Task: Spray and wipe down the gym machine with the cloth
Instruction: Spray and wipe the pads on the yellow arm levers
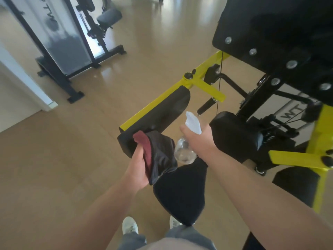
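Observation:
A yellow-and-black gym machine [162, 100] fills the right half of the head view, with a long black arm pad [162, 112] on a yellow bar and a black seat [182, 192] below it. My left hand [138, 168] grips a bunched black and maroon cloth [158, 156] at the near end of the arm pad. My right hand [198, 139] holds a clear spray bottle [185, 150] with a white trigger head, its nozzle pointing at the pad. A faint mist hangs in front of the nozzle.
A black chest pad [232, 134] and a large black backrest [279, 33] stand to the right. Another black-framed machine [59, 42] stands at the back left near a white wall edge [32, 91]. Tan floor spreads between them. My white shoes show below.

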The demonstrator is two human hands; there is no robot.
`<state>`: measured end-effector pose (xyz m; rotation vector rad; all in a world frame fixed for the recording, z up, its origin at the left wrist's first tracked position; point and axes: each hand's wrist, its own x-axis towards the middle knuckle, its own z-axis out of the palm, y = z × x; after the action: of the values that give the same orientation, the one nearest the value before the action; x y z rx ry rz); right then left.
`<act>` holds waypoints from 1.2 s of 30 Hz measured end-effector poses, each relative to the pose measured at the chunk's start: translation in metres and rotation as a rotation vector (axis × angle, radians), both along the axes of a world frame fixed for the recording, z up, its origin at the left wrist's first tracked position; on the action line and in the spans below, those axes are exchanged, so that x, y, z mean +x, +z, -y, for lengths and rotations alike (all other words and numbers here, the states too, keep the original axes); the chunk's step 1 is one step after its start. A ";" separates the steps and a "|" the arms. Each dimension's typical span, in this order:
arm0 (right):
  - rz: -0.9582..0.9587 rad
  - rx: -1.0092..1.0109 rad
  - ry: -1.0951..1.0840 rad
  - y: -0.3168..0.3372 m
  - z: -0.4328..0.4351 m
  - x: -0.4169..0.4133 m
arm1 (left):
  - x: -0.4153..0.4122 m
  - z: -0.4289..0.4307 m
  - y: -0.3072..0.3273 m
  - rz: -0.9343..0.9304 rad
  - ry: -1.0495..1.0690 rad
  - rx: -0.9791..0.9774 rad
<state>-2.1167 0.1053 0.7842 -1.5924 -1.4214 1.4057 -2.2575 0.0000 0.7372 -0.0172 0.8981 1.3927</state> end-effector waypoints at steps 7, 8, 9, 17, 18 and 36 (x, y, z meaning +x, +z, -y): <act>-0.031 -0.086 0.375 -0.013 -0.017 0.028 | 0.032 -0.021 0.004 -0.184 0.177 -0.183; -0.029 -0.080 0.454 -0.015 -0.018 0.030 | 0.034 -0.023 0.001 -0.169 0.192 -0.168; -0.041 -0.067 0.535 -0.016 -0.019 0.032 | 0.037 -0.024 0.001 -0.176 0.196 -0.183; -0.101 -0.068 0.482 -0.035 -0.031 0.034 | 0.034 -0.019 -0.015 -0.355 0.348 -0.310; -0.097 -0.058 0.448 -0.036 -0.033 0.036 | 0.034 -0.018 -0.013 -0.451 0.343 -0.280; -0.094 0.056 0.325 -0.039 -0.050 0.063 | 0.008 -0.159 -0.015 -2.647 -0.746 -0.539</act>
<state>-2.0542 0.1556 0.7450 -1.2833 -1.7030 1.5830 -2.2491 0.1587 0.7227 1.8499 2.7342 -0.4739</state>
